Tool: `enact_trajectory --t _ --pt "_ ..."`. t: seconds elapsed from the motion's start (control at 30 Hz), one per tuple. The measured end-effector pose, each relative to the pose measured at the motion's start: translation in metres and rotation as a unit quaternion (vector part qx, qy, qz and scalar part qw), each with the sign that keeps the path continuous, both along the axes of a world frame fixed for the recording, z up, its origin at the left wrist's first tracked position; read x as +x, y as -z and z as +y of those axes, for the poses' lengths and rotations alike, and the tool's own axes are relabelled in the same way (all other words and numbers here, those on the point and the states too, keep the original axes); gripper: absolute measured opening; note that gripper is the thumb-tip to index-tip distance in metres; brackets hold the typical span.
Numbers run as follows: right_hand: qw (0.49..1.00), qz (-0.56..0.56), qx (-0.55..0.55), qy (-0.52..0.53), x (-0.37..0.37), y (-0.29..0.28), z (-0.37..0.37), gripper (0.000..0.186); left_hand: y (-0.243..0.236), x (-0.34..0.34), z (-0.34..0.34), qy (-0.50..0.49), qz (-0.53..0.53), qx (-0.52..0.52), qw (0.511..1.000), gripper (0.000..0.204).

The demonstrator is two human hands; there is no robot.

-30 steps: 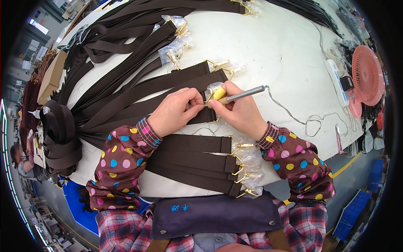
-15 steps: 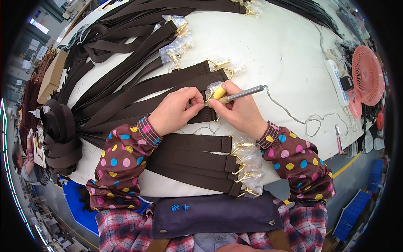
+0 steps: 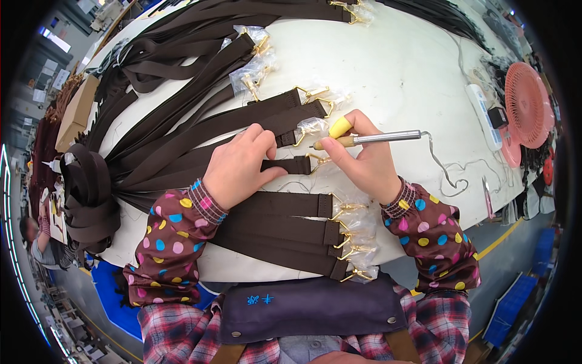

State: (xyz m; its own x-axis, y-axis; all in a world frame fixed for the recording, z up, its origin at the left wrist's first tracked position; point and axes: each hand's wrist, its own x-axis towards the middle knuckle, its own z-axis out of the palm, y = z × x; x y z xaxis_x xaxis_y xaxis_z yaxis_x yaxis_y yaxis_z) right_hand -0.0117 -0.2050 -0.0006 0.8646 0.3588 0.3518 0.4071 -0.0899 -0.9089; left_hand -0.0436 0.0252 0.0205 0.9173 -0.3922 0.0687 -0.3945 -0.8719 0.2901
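Note:
My left hand (image 3: pixel 239 164) is curled over a dark brown strap (image 3: pixel 291 165), thumb and fingertips against it near its gold clasp (image 3: pixel 316 159). My right hand (image 3: pixel 367 161) grips a thin wired tool (image 3: pixel 394 136) with a silver barrel and tan handle; a yellow cover (image 3: pixel 341 126) is on a finger. The tool's tip is beside another gold clasp in clear plastic (image 3: pixel 312 127). More dark straps (image 3: pixel 273 236) lie below my hands, their gold-coloured clips in plastic (image 3: pixel 357 261).
Bundled straps (image 3: pixel 91 194) cover the left and back of the white table (image 3: pixel 424 73). At right are a pink fan (image 3: pixel 526 103), a power strip (image 3: pixel 485 115) and pink-handled tweezers (image 3: pixel 488 200). A cardboard box (image 3: pixel 76 118) and another person (image 3: pixel 42 242) are at far left.
My hands have drawn apart: the left moved left off the clasp onto the strap, the right moved right with the tool, whose barrel is now nearer level.

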Motion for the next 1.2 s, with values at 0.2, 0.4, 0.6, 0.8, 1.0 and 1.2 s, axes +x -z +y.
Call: enact_trajectory --t 0.2,0.4,0.6,0.8,1.0,1.2 --pt "1.0 -0.025 -0.011 -0.004 -0.01 0.001 -0.001 0.022 0.015 -0.014 -0.011 -0.007 0.003 -0.003 1.0 0.027" --pt "0.997 0.023 -0.065 -0.042 -0.01 0.008 0.001 0.018 0.014 -0.001 -0.003 -0.001 0.128 -0.137 0.982 0.031" --pt "0.996 0.053 -0.047 -0.059 -0.003 0.013 0.004 0.017 0.013 0.007 -0.012 -0.04 0.189 -0.179 0.965 0.028" --pt "0.993 0.074 -0.058 -0.065 -0.002 0.017 0.005 0.016 0.013 0.009 -0.01 -0.047 0.24 -0.217 0.945 0.019" --pt "0.991 0.093 -0.063 -0.066 -0.003 0.019 0.006 0.018 0.012 0.008 -0.005 -0.065 0.27 -0.279 0.919 0.016" --pt "0.993 0.053 -0.084 -0.059 -0.003 0.018 0.009 0.02 0.013 0.008 -0.004 -0.058 0.268 -0.279 0.92 0.017"
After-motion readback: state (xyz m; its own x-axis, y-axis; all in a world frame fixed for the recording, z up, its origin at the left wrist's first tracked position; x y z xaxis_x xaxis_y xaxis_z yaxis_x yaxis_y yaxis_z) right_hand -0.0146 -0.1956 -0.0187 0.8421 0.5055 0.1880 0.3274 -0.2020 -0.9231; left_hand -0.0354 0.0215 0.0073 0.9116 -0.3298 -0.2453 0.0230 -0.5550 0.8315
